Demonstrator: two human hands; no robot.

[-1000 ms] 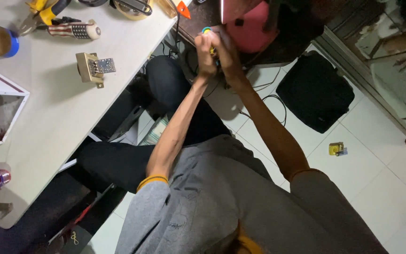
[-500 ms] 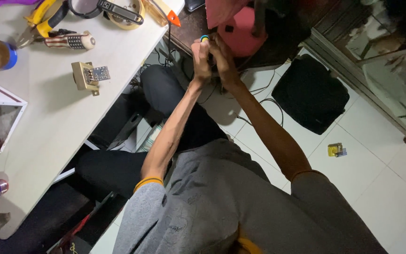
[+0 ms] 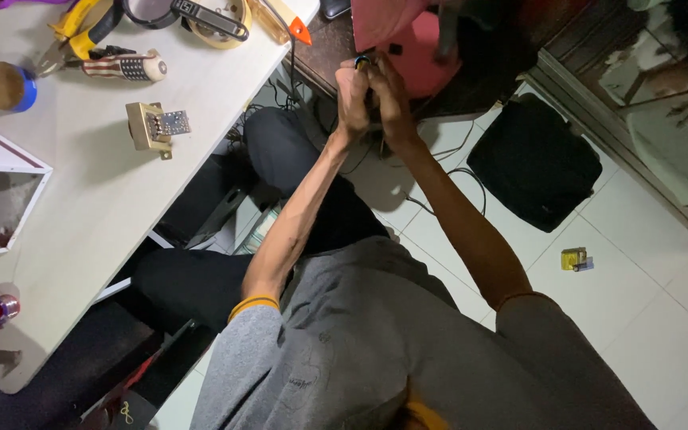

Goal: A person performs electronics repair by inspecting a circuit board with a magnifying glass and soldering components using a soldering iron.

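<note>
Both hands have moved a little higher, closer to the red housing (image 3: 408,40). Left hand (image 3: 352,99) and right hand (image 3: 390,103) are closed together around a small dark part (image 3: 362,62) with a coloured tip, just beside that housing. Fingers cover most of it; its shape is unclear.

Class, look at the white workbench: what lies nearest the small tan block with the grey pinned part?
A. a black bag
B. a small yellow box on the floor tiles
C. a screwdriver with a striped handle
C: the screwdriver with a striped handle lies just above the small tan block on the white workbench; the other two are on the floor.
</note>
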